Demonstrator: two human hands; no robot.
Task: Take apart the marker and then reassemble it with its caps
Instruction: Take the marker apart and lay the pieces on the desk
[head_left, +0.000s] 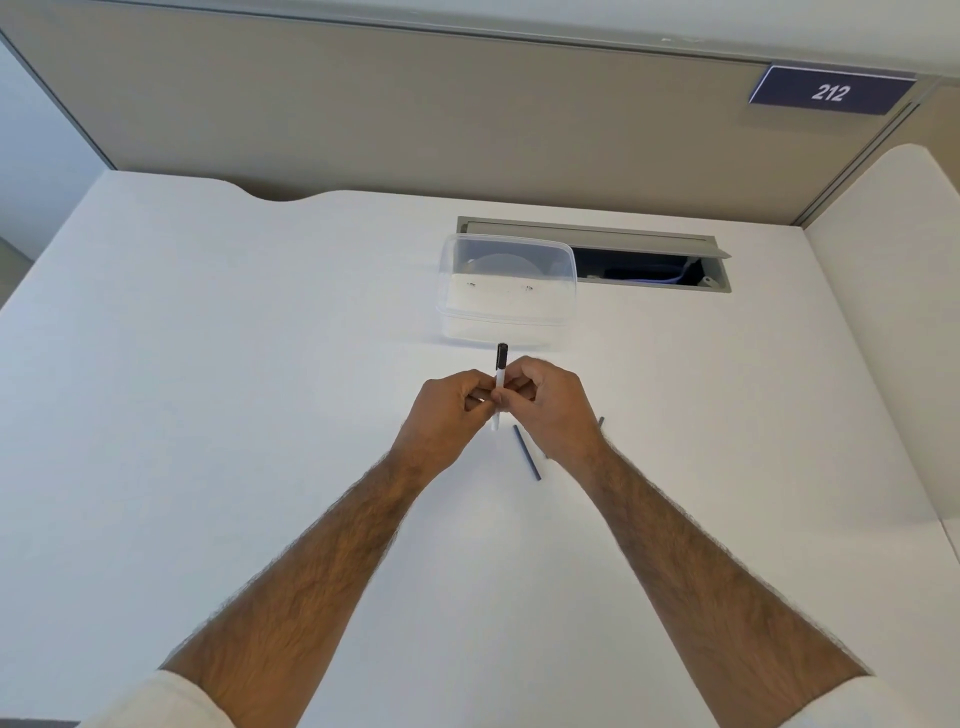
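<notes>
Head view shows both hands meeting above the white desk (208, 364), pinching one thin marker (499, 384) between them. Left hand (449, 410) closes its thumb and fingertips on the white barrel from one side; right hand (550, 405) closes its thumb and forefinger on the same barrel from the other side, so the two grips touch or nearly touch at the middle of the pen. Both hands are curled tight on the barrel, with no open gap showing between fingers and pen. The marker stands nearly upright in the grip. Its black cap (502, 356) sticks out above the fingers, on the far end, and the bare white lower end pokes out below the grip, toward the person; whether that lower end is open or plugged is too small to tell.

Just below and to the right of the grip, a slim dark rod (528, 453) lies flat on the desk, slanting away from the hands and partly beside the right wrist. Another small dark piece (601, 422) peeks out from behind the right hand, mostly hidden. Beyond the grip, past the cap, a clear plastic box (506, 291) sits on the desk, and behind that box an open cable hatch (649, 260) is set into the surface
</notes>
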